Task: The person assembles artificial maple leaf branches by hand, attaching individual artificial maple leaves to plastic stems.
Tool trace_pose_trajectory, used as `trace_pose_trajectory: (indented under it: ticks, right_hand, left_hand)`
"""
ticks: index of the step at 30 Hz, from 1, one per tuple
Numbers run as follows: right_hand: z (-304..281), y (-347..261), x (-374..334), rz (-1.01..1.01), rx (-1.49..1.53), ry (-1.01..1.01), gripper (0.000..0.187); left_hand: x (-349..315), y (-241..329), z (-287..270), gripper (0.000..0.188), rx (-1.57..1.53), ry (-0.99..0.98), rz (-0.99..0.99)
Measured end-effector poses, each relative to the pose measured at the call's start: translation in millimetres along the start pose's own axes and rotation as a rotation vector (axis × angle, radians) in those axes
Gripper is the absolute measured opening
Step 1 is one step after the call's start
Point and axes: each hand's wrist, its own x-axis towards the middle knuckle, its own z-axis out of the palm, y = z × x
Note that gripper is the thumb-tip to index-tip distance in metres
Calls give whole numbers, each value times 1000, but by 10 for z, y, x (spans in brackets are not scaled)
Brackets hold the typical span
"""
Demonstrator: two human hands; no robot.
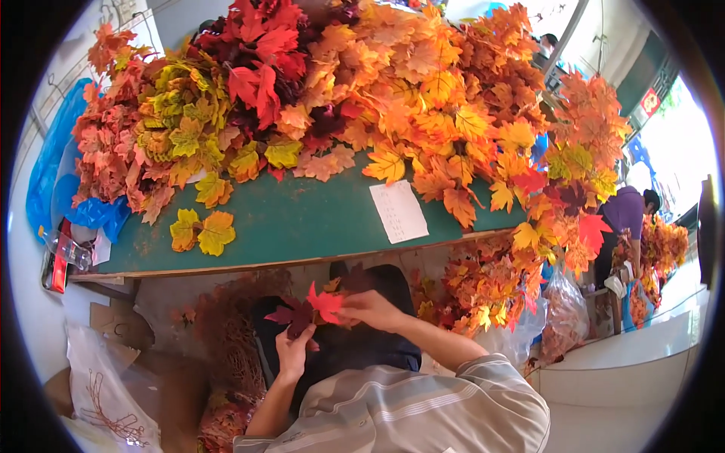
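Over my lap, my left hand (292,353) pinches a dark burgundy artificial maple leaf (293,315). My right hand (370,311) comes in from the right, its fingers closed at the edge of a bright red maple leaf (325,303). The two leaves sit side by side, almost touching. A few orange and dark leaves show just beyond my hands. Where the stems meet is hidden by my fingers.
A green table (302,219) in front bears heaped orange, red and yellow leaves (393,68) and a paper slip (399,211). Leaf garlands (483,287) hang at its right. Thin stems (234,325) lie at my left near a clear bag (106,392). Another person (623,215) bends at far right.
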Motion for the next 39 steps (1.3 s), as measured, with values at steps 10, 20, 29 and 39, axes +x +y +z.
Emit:
trace_pose_trajectory:
  ticks: [10, 20, 29, 39]
  right_hand:
    - [-527, -1897, 859, -799, -1017, 577, 18]
    - [-1006, -1890, 2179, -734, -975, 933, 20]
    - [-1070, -2039, 2071, -744, -866, 870, 14]
    - [-1198, -2020, 1986, -775, -820, 857, 17]
  left_hand:
    - [99, 0, -193, 12, -337, -80, -226]
    - [23, 3, -226, 18, -437, -125, -254]
    - [39, 19, -211, 17, -488, -139, -266]
    - [-101, -1, -189, 20, -510, -149, -247]
